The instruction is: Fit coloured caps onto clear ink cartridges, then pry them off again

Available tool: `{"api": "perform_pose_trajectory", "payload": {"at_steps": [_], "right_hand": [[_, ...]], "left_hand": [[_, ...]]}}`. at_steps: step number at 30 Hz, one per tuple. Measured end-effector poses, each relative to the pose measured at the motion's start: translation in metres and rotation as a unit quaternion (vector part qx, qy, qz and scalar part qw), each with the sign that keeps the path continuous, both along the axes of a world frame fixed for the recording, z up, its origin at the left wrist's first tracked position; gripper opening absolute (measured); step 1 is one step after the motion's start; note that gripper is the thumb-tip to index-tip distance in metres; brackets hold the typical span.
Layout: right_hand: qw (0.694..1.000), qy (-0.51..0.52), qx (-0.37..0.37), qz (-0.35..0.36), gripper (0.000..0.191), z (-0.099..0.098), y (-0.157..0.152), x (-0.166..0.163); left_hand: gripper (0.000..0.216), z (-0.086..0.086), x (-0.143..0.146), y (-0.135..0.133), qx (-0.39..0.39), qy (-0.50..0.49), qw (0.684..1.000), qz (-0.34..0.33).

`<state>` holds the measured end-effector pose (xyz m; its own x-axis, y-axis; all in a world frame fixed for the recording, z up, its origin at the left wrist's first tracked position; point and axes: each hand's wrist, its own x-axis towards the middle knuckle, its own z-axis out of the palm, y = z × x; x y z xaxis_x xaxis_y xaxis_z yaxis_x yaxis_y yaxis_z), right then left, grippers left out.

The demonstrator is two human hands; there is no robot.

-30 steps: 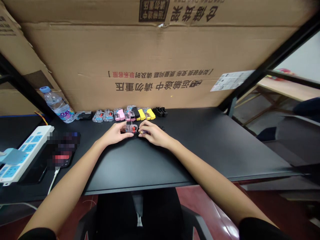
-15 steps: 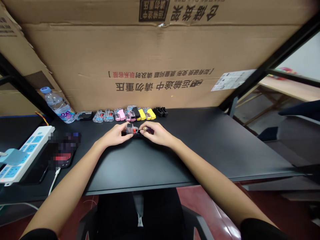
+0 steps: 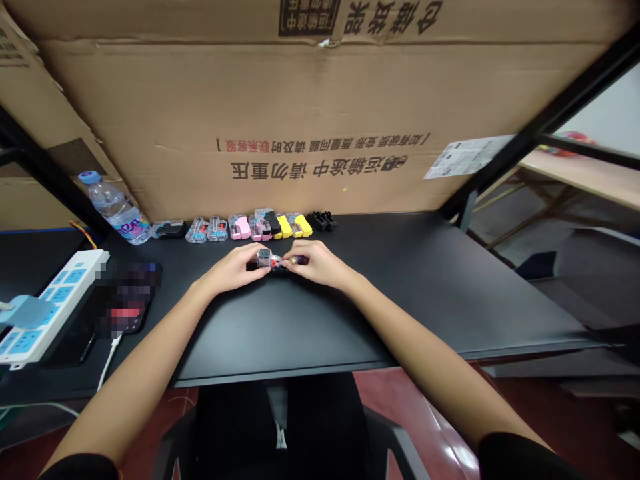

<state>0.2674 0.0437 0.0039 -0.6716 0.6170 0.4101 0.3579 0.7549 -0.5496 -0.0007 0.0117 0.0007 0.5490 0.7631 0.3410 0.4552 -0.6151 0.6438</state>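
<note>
My left hand (image 3: 234, 269) is closed around a small clear-cased device (image 3: 265, 259) with a dark square face and a red part at its right end. My right hand (image 3: 320, 265) pinches a small screwdriver-like tool (image 3: 299, 260) with a dark handle and a brassy collar. The tool's thin end points left, at the device's red end; whether it touches cannot be made out. Both hands are just above the black table (image 3: 260, 327). Behind them is a row of similar clear cases, some with pink parts (image 3: 243, 227) and some with yellow parts (image 3: 303, 226).
Small black parts (image 3: 321, 221) end the row on the right. A water bottle (image 3: 117, 210) leans at the back left. A white power strip (image 3: 55, 300) and a phone (image 3: 133, 300) with a white cable lie at left. A cardboard sheet (image 3: 320, 93) walls the back.
The device has turned in my left hand, so its dark square face now shows more plainly. My right hand and the tool have shifted slightly to the right.
</note>
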Motion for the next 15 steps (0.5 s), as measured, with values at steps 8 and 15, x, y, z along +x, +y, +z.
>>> {"api": "perform_pose_trajectory", "payload": {"at_steps": [8,15], "right_hand": [[0.999,0.001,0.033,-0.029,0.011,-0.0034,-0.0032,-0.0037],[0.998,0.004,0.048,-0.049,0.012,-0.0063,-0.007,-0.007]], "left_hand": [[0.022,-0.0005,-0.0009,0.0018,0.016,0.008,1.0,-0.004],[0.023,-0.0012,-0.002,0.0016,0.026,0.014,1.0,-0.004]]}}
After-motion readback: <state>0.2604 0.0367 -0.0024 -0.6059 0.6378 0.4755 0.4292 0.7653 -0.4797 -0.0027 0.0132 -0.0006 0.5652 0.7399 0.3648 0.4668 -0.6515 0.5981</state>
